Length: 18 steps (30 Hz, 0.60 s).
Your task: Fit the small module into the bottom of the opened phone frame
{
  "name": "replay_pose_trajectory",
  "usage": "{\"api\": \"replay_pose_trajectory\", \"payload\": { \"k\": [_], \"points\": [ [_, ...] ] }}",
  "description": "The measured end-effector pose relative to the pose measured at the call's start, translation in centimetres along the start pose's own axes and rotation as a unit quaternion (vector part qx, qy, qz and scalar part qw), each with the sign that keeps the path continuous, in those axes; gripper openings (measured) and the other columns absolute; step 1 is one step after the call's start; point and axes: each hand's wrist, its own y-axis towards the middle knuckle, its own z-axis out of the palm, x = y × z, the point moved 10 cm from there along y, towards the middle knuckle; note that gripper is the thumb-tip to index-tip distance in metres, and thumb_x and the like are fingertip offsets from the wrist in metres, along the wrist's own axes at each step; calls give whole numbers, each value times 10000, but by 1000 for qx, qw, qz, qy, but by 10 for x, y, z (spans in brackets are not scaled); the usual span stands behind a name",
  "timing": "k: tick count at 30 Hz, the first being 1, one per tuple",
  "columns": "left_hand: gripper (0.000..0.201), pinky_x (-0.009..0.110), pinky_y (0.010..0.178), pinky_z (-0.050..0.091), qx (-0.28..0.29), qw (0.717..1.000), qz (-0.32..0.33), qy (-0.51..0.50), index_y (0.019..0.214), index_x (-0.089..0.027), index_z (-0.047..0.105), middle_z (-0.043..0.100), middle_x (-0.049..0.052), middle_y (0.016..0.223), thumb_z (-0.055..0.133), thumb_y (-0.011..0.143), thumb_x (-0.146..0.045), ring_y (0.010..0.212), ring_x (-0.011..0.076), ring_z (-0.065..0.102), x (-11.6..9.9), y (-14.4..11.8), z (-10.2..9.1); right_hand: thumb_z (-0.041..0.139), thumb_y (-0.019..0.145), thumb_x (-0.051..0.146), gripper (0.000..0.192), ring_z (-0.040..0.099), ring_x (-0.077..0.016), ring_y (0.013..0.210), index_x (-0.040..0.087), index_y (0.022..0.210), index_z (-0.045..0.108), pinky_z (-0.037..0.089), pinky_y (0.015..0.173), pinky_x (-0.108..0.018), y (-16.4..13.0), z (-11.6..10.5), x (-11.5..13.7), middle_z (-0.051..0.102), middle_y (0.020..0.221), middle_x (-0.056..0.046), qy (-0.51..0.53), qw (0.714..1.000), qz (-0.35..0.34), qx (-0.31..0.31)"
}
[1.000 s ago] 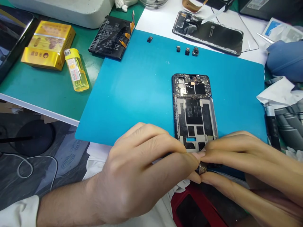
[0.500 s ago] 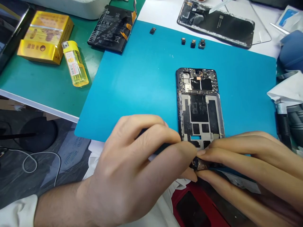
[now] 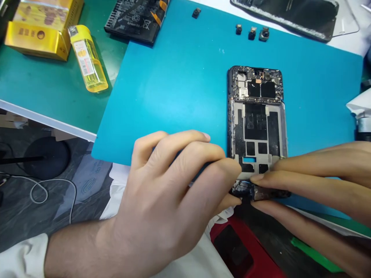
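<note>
While both hands (image 3: 162, 200) (image 3: 315, 189) pinch the opened black phone frame's (image 3: 257, 127) near end in a narrow grip, it lies on a blue mat (image 3: 179, 85) covering the green counter (image 3: 58, 96); battery (image 3: 136, 17) print beyond the grip is unreadable.

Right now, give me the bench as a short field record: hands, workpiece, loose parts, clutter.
Left hand: left hand fingertips pinch the bottom end of the phone frame.
Right hand: right hand fingertips grip the same bottom edge from the other side.
Workpiece: opened phone frame, lying flat on the blue mat, circuit board exposed at the top.
Loose parts: three camera modules in a row, a fourth small module apart.
Clutter: battery, yellow lighter, gold box.
</note>
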Motion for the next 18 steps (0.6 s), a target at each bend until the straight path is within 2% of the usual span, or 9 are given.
{"api": "replay_pose_trajectory", "payload": {
  "k": [3, 6, 10, 13, 18],
  "points": [
    [179, 534, 1144, 601, 17, 1000, -1, -15, 1446, -320, 817, 984, -22, 1338, 683, 1400, -430, 1493, 270, 889, 0, 2, 1, 957, 1021, 801, 428, 833, -486, 1275, 640, 1418, 928, 768, 834, -602, -59, -2, -19, 836, 1163, -95, -4, 999, 6, -33],
    [160, 494, 1170, 620, 21, 1000, -12, -19, 1390, -344, 827, 982, -68, 1348, 701, 1393, -442, 1506, 232, 878, 4, 4, -3, 944, 1007, 829, 421, 828, -489, 1274, 632, 1380, 935, 764, 830, -604, -93, 9, -25, 824, 1139, -103, -9, 999, 9, -41],
    [147, 437, 1210, 664, 54, 996, 14, -68, 1395, -324, 858, 988, -75, 1381, 748, 1371, -417, 1483, 221, 900, 10, 7, -9, 939, 1003, 836, 425, 826, -490, 1278, 631, 1375, 935, 763, 834, -606, -99, 29, -27, 822, 1136, -105, -9, 999, 13, -50],
    [118, 411, 1268, 663, 72, 993, 39, -89, 1422, -298, 877, 996, -62, 1371, 787, 1349, -319, 1457, 227, 918, 13, 9, -15, 934, 1005, 838, 426, 825, -491, 1281, 633, 1378, 934, 762, 835, -607, -97, 41, -30, 822, 1137, -105, -6, 998, 17, -59],
    [161, 463, 1199, 639, 72, 993, 17, -88, 1287, -323, 878, 976, -63, 1301, 748, 1360, -261, 1409, 243, 902, 17, 14, -13, 928, 1004, 841, 429, 825, -492, 1282, 635, 1381, 933, 760, 834, -607, -99, 56, -32, 822, 1135, -107, 0, 997, 21, -72]
  ]
}}
